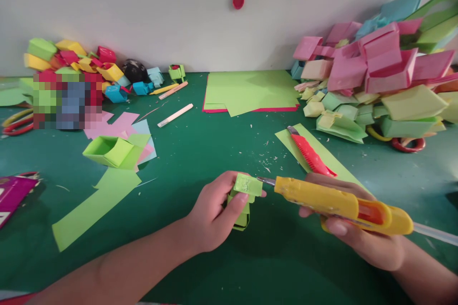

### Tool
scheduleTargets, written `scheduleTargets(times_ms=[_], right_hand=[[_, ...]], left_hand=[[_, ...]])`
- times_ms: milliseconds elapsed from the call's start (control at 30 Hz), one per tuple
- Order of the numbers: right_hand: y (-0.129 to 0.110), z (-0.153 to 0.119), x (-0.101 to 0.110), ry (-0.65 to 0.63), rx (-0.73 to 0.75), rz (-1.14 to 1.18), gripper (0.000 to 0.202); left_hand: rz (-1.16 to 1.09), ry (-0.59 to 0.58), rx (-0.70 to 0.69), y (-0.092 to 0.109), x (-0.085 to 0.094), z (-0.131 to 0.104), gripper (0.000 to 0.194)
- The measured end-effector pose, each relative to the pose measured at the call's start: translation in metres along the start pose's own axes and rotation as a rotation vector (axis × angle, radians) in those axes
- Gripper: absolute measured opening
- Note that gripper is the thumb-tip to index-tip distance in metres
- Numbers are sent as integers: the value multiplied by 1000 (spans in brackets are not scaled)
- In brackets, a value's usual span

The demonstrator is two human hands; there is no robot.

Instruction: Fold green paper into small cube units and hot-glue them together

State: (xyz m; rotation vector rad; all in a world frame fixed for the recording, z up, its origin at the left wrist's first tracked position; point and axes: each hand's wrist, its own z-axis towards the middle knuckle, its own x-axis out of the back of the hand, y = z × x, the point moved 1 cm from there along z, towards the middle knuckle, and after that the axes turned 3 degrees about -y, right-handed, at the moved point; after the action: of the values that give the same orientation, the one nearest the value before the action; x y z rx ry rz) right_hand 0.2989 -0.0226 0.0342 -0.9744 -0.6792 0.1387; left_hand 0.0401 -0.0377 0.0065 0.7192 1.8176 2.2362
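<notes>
Near the middle of the table, my left hand (218, 214) pinches a small folded green paper piece (249, 185), thumb in front and fingers behind. Whitish glue shows on its upper face. More folded green paper hangs below my thumb. My right hand (375, 243) is wrapped round a yellow hot glue gun (318, 195), with a clear glue stick coming out of its back end. The metal nozzle points left and is at the right edge of the green paper piece; I cannot tell whether it touches. Just behind the gun lies a red utility knife (310, 154) on a green paper strip (343, 169).
Green sheets (254, 88) lie at the back. Colourful folded paper pieces are heaped at left (71, 55) and pink and green ones at right (379, 62). A green paper box (107, 150), cut strips (96, 205) and a white stick-like tool (175, 115) lie on the left side.
</notes>
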Motion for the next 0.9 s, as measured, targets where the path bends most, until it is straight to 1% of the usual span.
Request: scheduleTargets(times_ms=[200, 300, 500, 733, 900], right_hand=[[2, 4, -2, -74, 66, -43, 28], [2, 4, -2, -76, 85, -49, 29], [0, 3, -1, -82, 56, -54, 31], [-1, 4, -2, -53, 83, -56, 32], [1, 4, -3, -70, 64, -38, 32]], left_hand=[[15, 5, -2, -1, 1, 0, 27], [6, 12, 3, -1, 0, 0, 27], [-3, 8, 9, -1, 0, 1, 28], [3, 8, 23, -2, 0, 0, 29], [-11, 6, 19, -1, 0, 1, 28]])
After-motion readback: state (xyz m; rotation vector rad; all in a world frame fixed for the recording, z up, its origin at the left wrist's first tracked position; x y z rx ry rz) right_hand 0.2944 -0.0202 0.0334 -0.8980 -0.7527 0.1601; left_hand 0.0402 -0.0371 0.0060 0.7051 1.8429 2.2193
